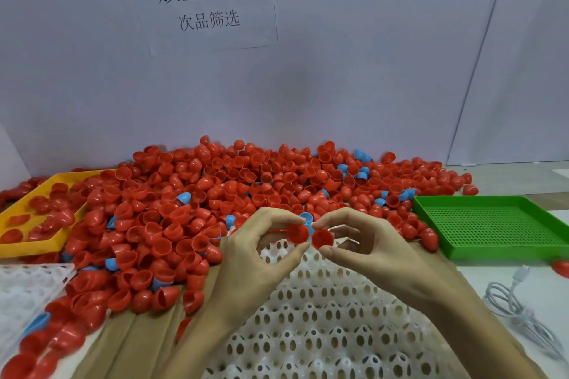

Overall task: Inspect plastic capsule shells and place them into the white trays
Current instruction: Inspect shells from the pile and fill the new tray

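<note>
Shells: two red shells are held up, side by side and touching, just above the far edge of the white tray (323, 311).
Left shell (297, 233): red, its open side faces the camera.
Right shell (322, 238): red, open side up too.
Left hand (255, 252): its finger and thumb pinch the left shell.
Right hand (369, 246): its finger and thumb pinch the right shell.
Blue shell (306, 218): peeks out just behind the two held shells, between the fingertips; which hand holds it is not clear.
White tray: full of round cups with holes, under both hands, nearest the person.
Pile (234, 194): lots of red shells and a few blue ones, behind the white tray, up to the wall.
Yellow tray (46, 247): left of the white tray, far side, with red shells in it.
Green tray (492, 227): right of the white tray, far side.
Second white tray (27, 289): left of the white tray, near side.
Cable (517, 308): white, right of the white tray.
Sign (201, 0): paper with writing, on the wall above the pile.
</note>
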Available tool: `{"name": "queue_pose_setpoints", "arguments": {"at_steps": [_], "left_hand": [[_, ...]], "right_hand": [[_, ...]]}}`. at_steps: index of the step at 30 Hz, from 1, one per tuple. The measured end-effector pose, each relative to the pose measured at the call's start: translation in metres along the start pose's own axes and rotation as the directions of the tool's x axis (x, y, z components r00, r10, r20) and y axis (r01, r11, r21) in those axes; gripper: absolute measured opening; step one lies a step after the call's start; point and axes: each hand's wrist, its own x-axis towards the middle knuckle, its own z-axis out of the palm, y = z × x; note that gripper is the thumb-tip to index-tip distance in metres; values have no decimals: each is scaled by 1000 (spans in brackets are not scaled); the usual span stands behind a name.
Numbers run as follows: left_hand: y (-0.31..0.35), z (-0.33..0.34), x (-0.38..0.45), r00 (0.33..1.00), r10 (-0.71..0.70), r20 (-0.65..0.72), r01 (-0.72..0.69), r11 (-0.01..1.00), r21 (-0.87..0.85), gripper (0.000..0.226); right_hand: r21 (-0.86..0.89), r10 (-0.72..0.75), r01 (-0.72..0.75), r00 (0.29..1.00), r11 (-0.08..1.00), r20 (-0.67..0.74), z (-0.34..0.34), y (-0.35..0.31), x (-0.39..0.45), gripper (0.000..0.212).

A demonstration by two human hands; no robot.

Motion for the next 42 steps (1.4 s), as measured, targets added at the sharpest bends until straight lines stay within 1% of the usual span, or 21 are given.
{"name": "queue_pose_setpoints", "arguments": {"at_steps": [4,6,8,11,15,19,24,26,28,30,32,34,36,38,39,40,42], "left_hand": [[-1,0,0,1000,-24,8,24,1000,10,31],[-1,0,-1,996,-90,6,90,996,-7,27],[2,3,-2,983,-182,18,182,981,-71,20],[5,6,-2,966,-255,36,258,957,-135,20],[4,6,-1,956,-291,44,294,941,-169,24],[2,3,-1,953,-291,80,302,928,-218,33],[-3,2,0,952,-294,82,305,931,-201,35],[-4,5,-1,952,-302,51,307,938,-161,33],[-7,10,-3,948,-319,2,317,941,-115,37],[-9,14,-6,937,-349,-27,346,936,-68,41],[-11,16,-8,926,-377,-28,377,926,-30,43],[-13,18,-9,929,-371,-10,371,927,56,38],[-15,19,-10,949,-315,10,308,934,181,27],[-18,19,-11,967,-249,50,217,912,348,26],[-19,18,-11,968,-234,92,171,880,444,27],[-21,18,-12,960,-238,146,130,843,521,31],[-24,19,-15,928,-280,247,77,791,608,43]], "right_hand": [[-13,-10,10,1000,1000,-3,-1,4,1,31],[-8,-5,5,1000,1000,-8,-1,5,2,34],[14,4,-4,1000,1000,-5,0,5,2,39],[30,3,-4,1000,1000,24,1,2,1,40],[44,-8,6,999,999,53,2,-1,0,36],[7,-47,46,995,999,92,2,-6,-1,29],[-42,16,-10,989,999,145,2,-1,-3,37],[-57,9,-2,991,998,137,3,1,-2,34],[-69,20,-10,991,998,136,6,2,0,25],[-71,35,-26,991,997,128,8,5,1,22],[-89,34,-25,994,996,103,9,8,2,21],[-111,29,-22,997,994,65,9,11,3,22],[-153,21,-20,1000,988,10,7,15,4,20],[-279,-6,-16,997,960,-77,1,21,6,14],[-354,-21,-24,992,935,-122,-3,24,8,12],[-424,-34,-40,986,905,-166,-7,27,10,16],[-533,-49,-77,975,843,-219,-14,31,19,23]]}}
